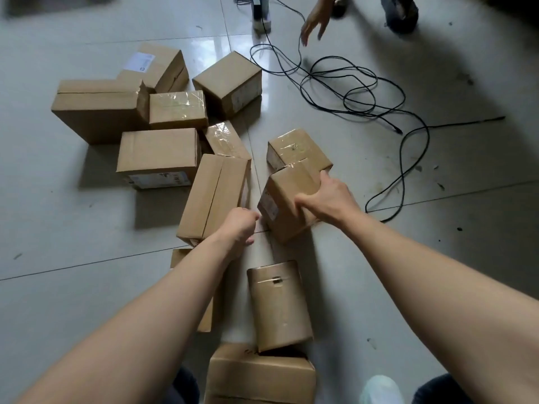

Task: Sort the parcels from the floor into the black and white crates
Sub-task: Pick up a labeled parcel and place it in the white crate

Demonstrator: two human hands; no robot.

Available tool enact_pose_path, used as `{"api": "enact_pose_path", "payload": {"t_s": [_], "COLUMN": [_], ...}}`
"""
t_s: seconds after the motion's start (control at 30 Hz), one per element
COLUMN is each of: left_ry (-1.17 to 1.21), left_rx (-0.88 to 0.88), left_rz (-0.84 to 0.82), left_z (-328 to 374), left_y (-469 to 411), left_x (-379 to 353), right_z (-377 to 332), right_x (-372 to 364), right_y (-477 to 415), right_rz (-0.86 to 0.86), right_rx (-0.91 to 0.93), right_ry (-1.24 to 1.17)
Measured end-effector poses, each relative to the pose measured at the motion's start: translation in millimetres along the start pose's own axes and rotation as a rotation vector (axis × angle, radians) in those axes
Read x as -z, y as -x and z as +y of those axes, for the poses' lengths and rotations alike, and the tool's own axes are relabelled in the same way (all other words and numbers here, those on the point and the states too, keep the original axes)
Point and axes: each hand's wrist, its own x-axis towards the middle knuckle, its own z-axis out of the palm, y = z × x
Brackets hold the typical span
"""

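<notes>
Head view: left hand [240, 225] hides its fingers; right hand [326, 196] grips parcel [287, 199].

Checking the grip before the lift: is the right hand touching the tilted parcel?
Touching. The head view shows the right hand spread on the tilted parcel, fingers wrapped over its upper edge.

Twelve cardboard parcels [159, 154] lie on the floor, perhaps one more hidden; two forearms reach in, a third hand [316, 20] beyond.
</notes>
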Motion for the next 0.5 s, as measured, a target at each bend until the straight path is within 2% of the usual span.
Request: {"api": "enact_pose_path", "payload": {"t_s": [0.1,0.23,0.3,0.43,0.5], "left_ry": [-0.064,-0.044,-0.064,-0.103,-0.127], "left_rx": [0.090,0.012,-0.031,-0.093,-0.091], "left_rz": [-0.073,-0.192,-0.184,-0.172,-0.126], "left_z": [-10,-9,-8,-6,-5], "left_y": [0,3,0,-4,-7], "left_x": [-8,-25,-34,-38,-36], "right_z": [17,10,-1,1,13], "right_x": [6,6,6,1,3], "right_y": [6,-1,-4,-3,-5], "right_rz": [-0.038,0.016,0.028,0.022,0.014], "right_rx": [-0.050,0.070,0.056,-0.099,-0.120], "right_ry": [-0.116,-0.029,-0.002,0.079,0.011]}}
